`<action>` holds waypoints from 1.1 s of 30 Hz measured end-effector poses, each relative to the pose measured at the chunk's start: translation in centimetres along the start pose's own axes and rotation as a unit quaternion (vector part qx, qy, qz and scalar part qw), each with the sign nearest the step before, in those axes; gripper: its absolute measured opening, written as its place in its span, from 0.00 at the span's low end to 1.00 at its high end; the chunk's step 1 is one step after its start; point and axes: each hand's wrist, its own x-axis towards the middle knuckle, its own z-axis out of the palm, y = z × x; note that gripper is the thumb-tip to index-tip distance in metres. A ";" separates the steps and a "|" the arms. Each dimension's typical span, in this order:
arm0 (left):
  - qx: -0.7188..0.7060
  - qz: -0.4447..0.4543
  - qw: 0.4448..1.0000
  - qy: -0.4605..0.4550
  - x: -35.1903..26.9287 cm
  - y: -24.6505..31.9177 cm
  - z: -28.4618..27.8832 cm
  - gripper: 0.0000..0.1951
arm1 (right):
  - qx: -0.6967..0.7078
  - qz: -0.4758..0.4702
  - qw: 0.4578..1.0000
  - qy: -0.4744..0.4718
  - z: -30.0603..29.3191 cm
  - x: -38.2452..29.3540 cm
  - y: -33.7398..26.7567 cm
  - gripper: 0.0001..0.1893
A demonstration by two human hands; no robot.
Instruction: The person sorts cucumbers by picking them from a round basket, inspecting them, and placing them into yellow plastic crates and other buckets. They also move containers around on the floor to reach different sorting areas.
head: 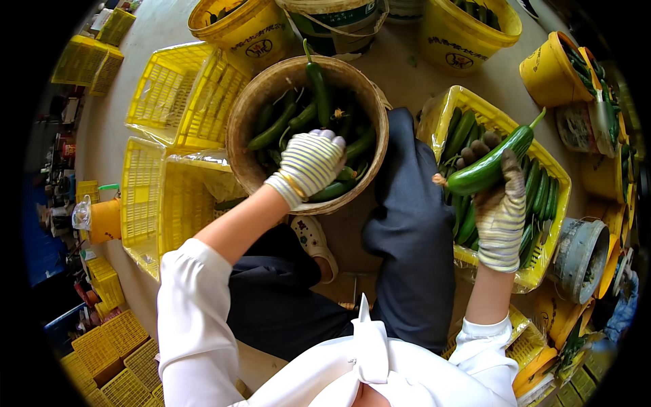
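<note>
My right hand [501,203], in a striped glove with dark palm and fingers, grips a large green cucumber [491,163] with its stem and a dried blossom end. It is held above a yellow plastic crate [541,264] lined with clear film, where more cucumbers [541,191] lie in rows. My left hand [311,160], in a matching striped glove, reaches down into a round brown-rimmed bucket [239,132] holding loose cucumbers [277,129]. One long cucumber [319,86] leans towards the bucket's far rim, its lower end by my left fingertips. Whether those fingers grip anything is hidden.
Film-lined yellow crates [142,193] stand left of the bucket. Beyond it are a yellow bucket [249,35], a white-and-green pail [330,25] and another yellow bucket [460,40]. A grey bucket [580,259] and several cucumber-filled buckets line the right side. My knee [407,203] separates bucket and crate.
</note>
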 end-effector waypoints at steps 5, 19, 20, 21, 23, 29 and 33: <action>-0.091 -0.259 0.932 -0.237 2.5 -0.8 5.2 0.20 | 0.014 0.046 0.999 0.003 0.0 -1.2 0.7 0.24; -0.208 -0.266 0.935 -0.105 2.0 0.5 2.2 0.17 | 0.136 0.112 0.978 -0.110 -6.8 -2.2 0.4 0.23; -0.170 -0.165 0.972 0.006 0.9 0.4 1.6 0.14 | 0.133 0.132 0.978 -0.096 -7.2 -2.9 0.1 0.23; -0.178 -0.122 0.973 0.079 -0.2 0.0 1.3 0.13 | 0.133 0.154 0.975 -0.091 -7.2 -3.3 -0.2 0.22; -0.170 -0.056 0.970 0.164 -0.9 1.7 -1.4 0.14 | 0.141 0.176 0.969 -0.101 -7.3 -3.5 0.4 0.21; -0.183 0.147 0.955 0.181 1.3 12.3 -11.6 0.25 | 0.178 0.243 0.942 -0.144 -3.3 -5.8 -0.8 0.17; -0.207 0.298 0.929 0.078 3.1 18.2 -13.0 0.28 | 0.173 0.176 0.960 -0.129 -6.7 -6.3 -0.6 0.20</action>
